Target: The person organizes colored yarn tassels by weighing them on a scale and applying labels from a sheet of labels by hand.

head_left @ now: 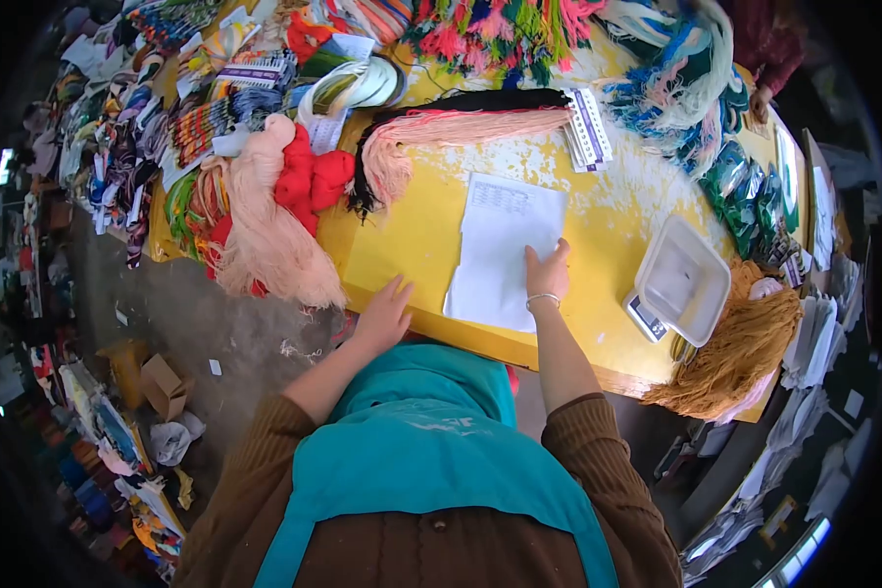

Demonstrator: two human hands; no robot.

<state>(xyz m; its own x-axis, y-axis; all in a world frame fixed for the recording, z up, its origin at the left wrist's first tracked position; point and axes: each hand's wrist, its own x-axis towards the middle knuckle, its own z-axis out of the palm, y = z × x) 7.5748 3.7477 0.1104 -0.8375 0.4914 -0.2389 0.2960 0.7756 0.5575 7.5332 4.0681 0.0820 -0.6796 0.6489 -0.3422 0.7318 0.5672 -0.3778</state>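
Observation:
A white printed sheet (505, 250) lies on the yellow table (392, 245), with small print along its upper part. On the sheet's right edge rests my right hand (549, 271), a bracelet at its wrist; its thumb and fingers are apart, and nothing is seen in them. My left hand (386, 312) lies at the table's front edge, left of the sheet, fingers spread and holding nothing. Beyond the sheet, a bundle of black and pale pink threads (461, 125) stretches to punched white cards (586, 129).
At the right, a clear plastic tray (684, 269) sits on a small scale (647, 318), beside brown yarn (740, 353). Peach yarn (274, 225) and red skeins (309, 181) hang near the left edge. Blue and white yarn (681, 88) lies at the back right, near another person's hand (759, 105).

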